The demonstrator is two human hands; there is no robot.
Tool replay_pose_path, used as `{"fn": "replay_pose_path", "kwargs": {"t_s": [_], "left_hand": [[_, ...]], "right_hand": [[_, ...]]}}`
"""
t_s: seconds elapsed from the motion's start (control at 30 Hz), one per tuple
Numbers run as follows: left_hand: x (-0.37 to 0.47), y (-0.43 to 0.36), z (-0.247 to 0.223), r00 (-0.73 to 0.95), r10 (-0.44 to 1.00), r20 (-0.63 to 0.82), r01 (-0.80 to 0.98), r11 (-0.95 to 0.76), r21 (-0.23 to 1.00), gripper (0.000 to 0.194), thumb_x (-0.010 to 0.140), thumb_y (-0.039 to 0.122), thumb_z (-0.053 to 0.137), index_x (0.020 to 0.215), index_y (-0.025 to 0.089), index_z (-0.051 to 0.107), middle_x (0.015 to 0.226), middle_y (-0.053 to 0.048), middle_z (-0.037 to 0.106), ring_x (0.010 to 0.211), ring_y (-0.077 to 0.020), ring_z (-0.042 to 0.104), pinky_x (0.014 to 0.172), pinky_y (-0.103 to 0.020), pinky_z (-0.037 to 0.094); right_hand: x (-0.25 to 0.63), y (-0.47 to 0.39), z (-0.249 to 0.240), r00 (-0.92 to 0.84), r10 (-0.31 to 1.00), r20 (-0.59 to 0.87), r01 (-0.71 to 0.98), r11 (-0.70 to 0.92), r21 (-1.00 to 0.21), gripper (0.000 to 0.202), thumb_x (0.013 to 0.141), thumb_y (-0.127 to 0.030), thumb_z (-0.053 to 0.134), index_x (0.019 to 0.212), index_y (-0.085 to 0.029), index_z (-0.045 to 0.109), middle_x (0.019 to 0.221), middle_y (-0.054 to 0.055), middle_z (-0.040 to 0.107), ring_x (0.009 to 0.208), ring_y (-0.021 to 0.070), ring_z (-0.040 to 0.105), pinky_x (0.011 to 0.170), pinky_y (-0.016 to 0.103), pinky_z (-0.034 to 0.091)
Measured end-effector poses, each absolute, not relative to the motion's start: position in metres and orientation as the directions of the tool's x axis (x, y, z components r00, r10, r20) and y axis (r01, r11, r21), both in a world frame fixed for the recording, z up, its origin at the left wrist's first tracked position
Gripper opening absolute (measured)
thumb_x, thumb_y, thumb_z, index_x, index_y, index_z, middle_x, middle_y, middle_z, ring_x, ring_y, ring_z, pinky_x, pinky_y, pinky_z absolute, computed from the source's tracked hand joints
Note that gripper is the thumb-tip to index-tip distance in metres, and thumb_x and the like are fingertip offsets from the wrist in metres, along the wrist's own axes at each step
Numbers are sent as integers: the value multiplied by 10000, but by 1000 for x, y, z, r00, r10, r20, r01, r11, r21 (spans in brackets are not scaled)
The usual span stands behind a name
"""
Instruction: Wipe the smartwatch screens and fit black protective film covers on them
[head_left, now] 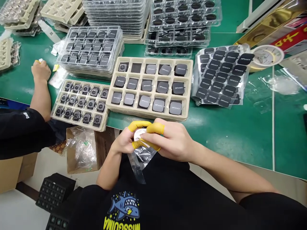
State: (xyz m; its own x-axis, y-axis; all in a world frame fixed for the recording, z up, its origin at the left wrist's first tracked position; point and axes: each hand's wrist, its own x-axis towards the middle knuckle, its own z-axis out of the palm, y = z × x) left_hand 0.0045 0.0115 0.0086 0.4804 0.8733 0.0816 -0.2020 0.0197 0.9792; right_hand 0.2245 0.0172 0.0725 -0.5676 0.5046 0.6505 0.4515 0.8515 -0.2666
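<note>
Close to my body, below the table's front edge, my left hand and my right hand meet with closed fingers. Yellow finger cots cover several fingertips. A crumpled white wipe shows between them, with my right thumb pressed on it. Only a dark sliver of something else appears between the fingers; its kind is hidden. Clear plastic film hangs under both hands. Just beyond them lies a beige tray of square watch pieces, most covered by grey labelled films; one top-row compartment holds no watch.
A smaller tray of watches overhangs the table edge at left. Stacked clear trays stand behind it. Label sheets and a tape roll lie right. Another person's hand rests at far left. A carton with plastic scraps sits below.
</note>
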Motion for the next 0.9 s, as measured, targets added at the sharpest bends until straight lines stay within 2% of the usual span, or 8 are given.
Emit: {"fn": "replay_pose_path", "kwargs": {"t_s": [0.1,0.2,0.27,0.33,0.43,0.6,0.9], "left_hand": [[6,9,7,470,879,78,-250,48,967,611,853,495,986,1315,221,694,1036,-83,842,883,-267,865,745,-348,714],[1,8,7,428,898,104,-351,59,934,627,907,456,948,1400,232,633,1004,-57,849,824,-247,873,729,-326,708],[-4,9,8,388,912,131,-386,32,922,630,907,421,952,1415,229,632,937,-33,840,780,-234,871,712,-294,691],[-8,11,10,373,916,144,-394,16,919,624,895,407,966,1401,223,651,903,-26,832,760,-229,869,675,-261,666],[-9,13,12,390,907,160,-402,11,916,634,882,418,978,1399,234,660,900,-25,836,752,-234,870,654,-261,662],[-5,13,11,423,893,156,-395,26,918,629,908,429,954,1431,263,645,961,-39,859,789,-247,881,706,-302,703],[-5,9,7,429,899,90,-337,67,939,717,889,533,957,1464,251,634,1025,-63,863,789,-219,860,676,-266,662]], "right_hand": [[222,21,72,-526,527,668,557,807,-198,207,1112,-148,608,1011,-222,771,782,27,667,706,172,539,597,303,410],[232,24,69,-506,572,646,659,740,-139,193,1091,-121,629,955,-203,740,786,29,666,694,168,565,564,315,361],[243,25,66,-478,623,619,685,706,-181,124,1089,-152,668,985,-196,721,824,33,686,694,163,594,537,309,348],[252,23,66,-427,663,615,651,697,-301,41,1091,-184,699,1056,-206,704,890,33,710,710,150,632,548,278,406],[255,19,69,-386,672,631,549,718,-428,69,1086,-186,723,1121,-241,699,947,23,706,730,132,655,625,248,502],[241,14,72,-414,626,661,472,768,-432,105,1088,-182,709,1159,-259,714,1082,69,759,800,168,672,709,305,541],[234,12,64,-469,561,682,469,813,-346,290,1063,-64,668,1323,-186,709,1056,103,794,851,205,681,713,330,562]]}}
